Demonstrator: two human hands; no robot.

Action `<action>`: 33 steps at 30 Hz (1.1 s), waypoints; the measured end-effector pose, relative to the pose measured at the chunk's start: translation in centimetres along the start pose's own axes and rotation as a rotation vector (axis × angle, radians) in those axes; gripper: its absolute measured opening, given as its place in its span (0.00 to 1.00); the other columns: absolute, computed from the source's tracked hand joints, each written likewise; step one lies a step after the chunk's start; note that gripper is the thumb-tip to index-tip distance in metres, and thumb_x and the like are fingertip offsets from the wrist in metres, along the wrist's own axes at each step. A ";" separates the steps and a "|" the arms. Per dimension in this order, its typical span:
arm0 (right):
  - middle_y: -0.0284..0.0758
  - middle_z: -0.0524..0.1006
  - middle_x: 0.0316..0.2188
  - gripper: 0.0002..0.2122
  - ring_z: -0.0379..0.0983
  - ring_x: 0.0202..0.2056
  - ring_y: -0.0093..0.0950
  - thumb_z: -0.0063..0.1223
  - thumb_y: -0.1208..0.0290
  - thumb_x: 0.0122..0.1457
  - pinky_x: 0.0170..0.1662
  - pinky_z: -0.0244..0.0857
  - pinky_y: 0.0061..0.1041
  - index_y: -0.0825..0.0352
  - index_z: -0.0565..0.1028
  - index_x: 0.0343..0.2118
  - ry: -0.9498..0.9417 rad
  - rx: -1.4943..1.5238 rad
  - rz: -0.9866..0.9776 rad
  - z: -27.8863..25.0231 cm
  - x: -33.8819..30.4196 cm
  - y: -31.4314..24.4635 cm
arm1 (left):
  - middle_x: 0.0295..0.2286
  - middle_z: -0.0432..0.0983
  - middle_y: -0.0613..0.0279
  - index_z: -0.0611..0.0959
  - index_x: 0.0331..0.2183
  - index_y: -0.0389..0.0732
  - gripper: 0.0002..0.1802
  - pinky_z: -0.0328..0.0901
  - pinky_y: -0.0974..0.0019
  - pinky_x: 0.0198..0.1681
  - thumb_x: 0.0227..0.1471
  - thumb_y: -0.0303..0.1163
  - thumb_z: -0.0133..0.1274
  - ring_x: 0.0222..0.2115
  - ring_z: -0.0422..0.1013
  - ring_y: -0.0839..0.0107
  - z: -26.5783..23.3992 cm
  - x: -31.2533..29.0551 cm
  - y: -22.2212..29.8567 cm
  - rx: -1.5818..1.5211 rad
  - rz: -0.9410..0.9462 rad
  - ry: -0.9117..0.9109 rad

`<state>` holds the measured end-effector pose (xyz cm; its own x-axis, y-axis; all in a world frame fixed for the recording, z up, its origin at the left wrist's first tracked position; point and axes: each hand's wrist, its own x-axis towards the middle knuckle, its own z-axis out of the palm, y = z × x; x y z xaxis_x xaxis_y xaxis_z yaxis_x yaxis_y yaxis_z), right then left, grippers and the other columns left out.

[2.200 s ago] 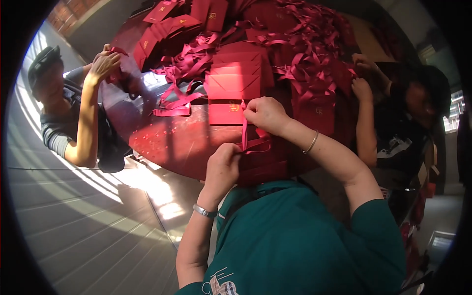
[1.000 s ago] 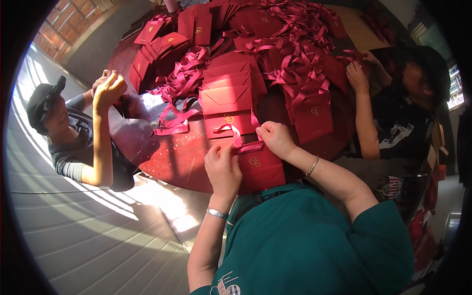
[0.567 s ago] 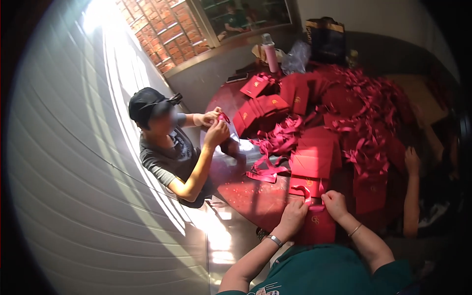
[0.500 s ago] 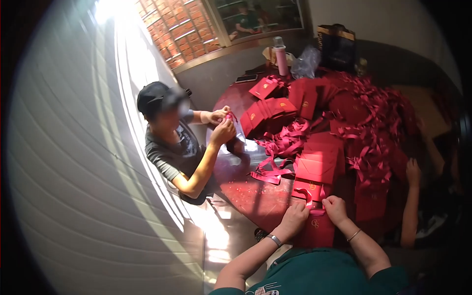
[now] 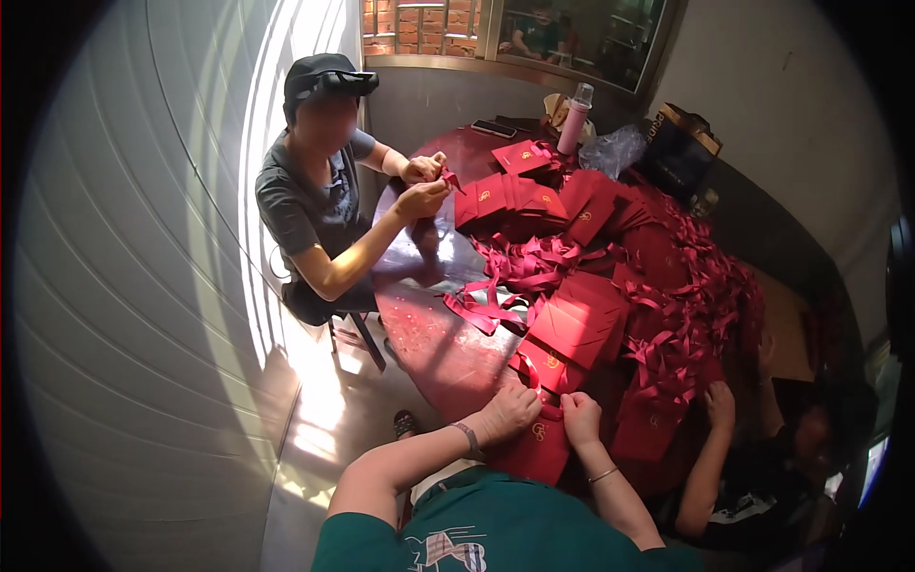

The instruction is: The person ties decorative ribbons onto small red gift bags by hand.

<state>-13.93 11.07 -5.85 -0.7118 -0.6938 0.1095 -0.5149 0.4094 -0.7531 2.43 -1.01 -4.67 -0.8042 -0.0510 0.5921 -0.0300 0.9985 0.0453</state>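
A small red paper bag [image 5: 534, 453] with a gold emblem lies flat at the table's near edge, close against my body. Its ribbon [image 5: 552, 412] runs across the bag's upper end between my two hands. My left hand [image 5: 513, 413] is closed in a pinch on the ribbon's left side. On the other side, my right hand [image 5: 580, 418] also pinches the ribbon, fingers pressed together. Just beyond my hands, another red bag [image 5: 545, 365] with a looped ribbon lies at the front of an overlapping row of red bags [image 5: 579, 319].
Heaps of red ribbons [image 5: 538, 259] and more bags cover the round table [image 5: 434, 367]. At left, a co-worker [image 5: 319, 200] handles a ribbon; another person's hand [image 5: 721, 405] rests at the right. A pink bottle [image 5: 574, 119], phone [image 5: 494, 128] and dark carrier bag [image 5: 679, 148] stand or lie far back.
The view has turned, so the whole scene is shifted and tilted. Both my hands stay on the ribbon at the bag's upper end. The co-worker at left still holds a ribbon.
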 end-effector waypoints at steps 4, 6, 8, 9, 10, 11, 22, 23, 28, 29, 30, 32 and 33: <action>0.43 0.77 0.20 0.10 0.76 0.24 0.34 0.55 0.69 0.54 0.30 0.69 0.31 0.70 0.77 0.23 -0.002 -0.030 -0.008 0.2 0.0 -0.2 | 0.24 0.68 0.61 0.74 0.28 0.41 0.06 0.64 0.65 0.28 0.47 0.32 0.47 0.25 0.68 0.66 1.0 -0.5 0.4 -0.064 -0.078 0.047; 0.43 0.78 0.21 0.10 0.76 0.24 0.34 0.55 0.69 0.54 0.31 0.69 0.32 0.71 0.77 0.23 -0.006 -0.022 -0.015 0.2 -0.2 0.3 | 0.24 0.68 0.61 0.74 0.28 0.41 0.06 0.64 0.65 0.26 0.47 0.32 0.47 0.25 0.68 0.65 1.1 -0.6 1.1 -0.041 -0.072 0.074; 0.43 0.78 0.21 0.09 0.77 0.25 0.35 0.55 0.69 0.54 0.31 0.69 0.33 0.71 0.77 0.23 -0.003 -0.074 -0.034 0.1 -0.3 0.3 | 0.24 0.68 0.60 0.74 0.28 0.41 0.06 0.64 0.65 0.26 0.47 0.32 0.46 0.25 0.68 0.65 0.9 -0.6 1.4 0.031 -0.084 0.056; 0.44 0.78 0.21 0.09 0.77 0.25 0.36 0.56 0.69 0.54 0.31 0.69 0.33 0.70 0.78 0.24 -0.010 -0.065 -0.019 0.0 -0.5 0.3 | 0.24 0.68 0.60 0.74 0.28 0.41 0.06 0.64 0.64 0.27 0.47 0.32 0.46 0.26 0.68 0.64 0.8 -0.6 1.6 0.033 -0.090 0.036; 0.44 0.78 0.21 0.09 0.77 0.25 0.36 0.56 0.69 0.54 0.31 0.69 0.33 0.70 0.78 0.24 -0.010 -0.052 -0.024 0.1 -0.4 0.1 | 0.24 0.68 0.60 0.74 0.28 0.41 0.06 0.64 0.64 0.27 0.47 0.32 0.46 0.26 0.68 0.64 0.8 -0.6 1.5 0.045 -0.087 0.031; 0.44 0.78 0.21 0.09 0.77 0.25 0.36 0.56 0.69 0.54 0.31 0.69 0.33 0.70 0.78 0.24 -0.008 -0.063 -0.027 0.2 -0.2 -0.1 | 0.24 0.69 0.59 0.74 0.28 0.41 0.06 0.64 0.64 0.28 0.47 0.32 0.46 0.27 0.69 0.64 0.7 -0.6 1.4 0.042 -0.100 0.005; 0.48 0.76 0.22 0.10 0.75 0.28 0.48 0.55 0.65 0.55 0.33 0.69 0.43 0.66 0.77 0.24 0.032 -0.167 -0.051 0.6 -1.1 -0.4 | 0.25 0.71 0.59 0.75 0.24 0.42 0.06 0.66 0.61 0.29 0.47 0.33 0.47 0.28 0.70 0.64 1.1 -0.8 3.0 0.013 -0.103 -0.210; 0.48 0.76 0.22 0.10 0.75 0.28 0.48 0.55 0.65 0.55 0.33 0.69 0.43 0.66 0.77 0.24 0.028 -0.168 -0.044 0.5 -1.3 -0.3 | 0.25 0.71 0.59 0.75 0.24 0.42 0.06 0.66 0.61 0.29 0.47 0.33 0.47 0.28 0.70 0.64 1.4 -0.7 3.4 0.007 -0.105 -0.215; 0.49 0.76 0.23 0.10 0.75 0.29 0.50 0.54 0.64 0.55 0.33 0.69 0.45 0.66 0.77 0.25 0.012 -0.148 -0.018 0.2 -1.4 -0.4 | 0.24 0.71 0.60 0.73 0.26 0.44 0.04 0.67 0.64 0.24 0.48 0.32 0.48 0.23 0.70 0.67 1.3 0.1 3.7 0.061 -0.195 -0.172; 0.49 0.76 0.23 0.10 0.74 0.29 0.50 0.54 0.64 0.55 0.33 0.69 0.45 0.66 0.76 0.24 0.021 -0.152 -0.024 0.1 -1.5 0.0 | 0.23 0.71 0.61 0.71 0.26 0.45 0.04 0.67 0.66 0.22 0.47 0.33 0.49 0.23 0.70 0.68 1.5 -0.1 4.1 0.053 -0.218 -0.175; 0.49 0.76 0.23 0.10 0.74 0.29 0.50 0.54 0.64 0.55 0.32 0.68 0.45 0.66 0.76 0.24 0.035 -0.157 -0.026 0.2 -1.3 -0.1 | 0.23 0.71 0.61 0.71 0.26 0.45 0.04 0.67 0.66 0.22 0.47 0.33 0.49 0.23 0.70 0.68 1.6 0.1 3.8 0.030 -0.202 -0.191; 0.48 0.76 0.23 0.10 0.74 0.28 0.49 0.54 0.64 0.55 0.31 0.68 0.45 0.66 0.76 0.24 0.046 -0.167 -0.051 0.2 -1.2 -0.3 | 0.23 0.70 0.62 0.71 0.26 0.45 0.05 0.66 0.65 0.23 0.46 0.33 0.49 0.24 0.69 0.68 1.6 0.1 3.8 0.066 -0.172 -0.096; 0.48 0.75 0.22 0.10 0.74 0.28 0.49 0.54 0.65 0.56 0.31 0.68 0.45 0.65 0.76 0.24 0.048 -0.170 -0.087 0.3 -1.0 -0.5 | 0.23 0.69 0.62 0.70 0.26 0.46 0.05 0.65 0.65 0.23 0.46 0.34 0.49 0.24 0.69 0.67 1.2 0.1 3.9 0.069 -0.154 -0.104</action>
<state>-12.81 11.43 -5.74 -0.6806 -0.7038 0.2034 -0.6460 0.4456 -0.6197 1.54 2.85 -5.39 -0.8439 -0.2045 0.4961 -0.1948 0.9782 0.0718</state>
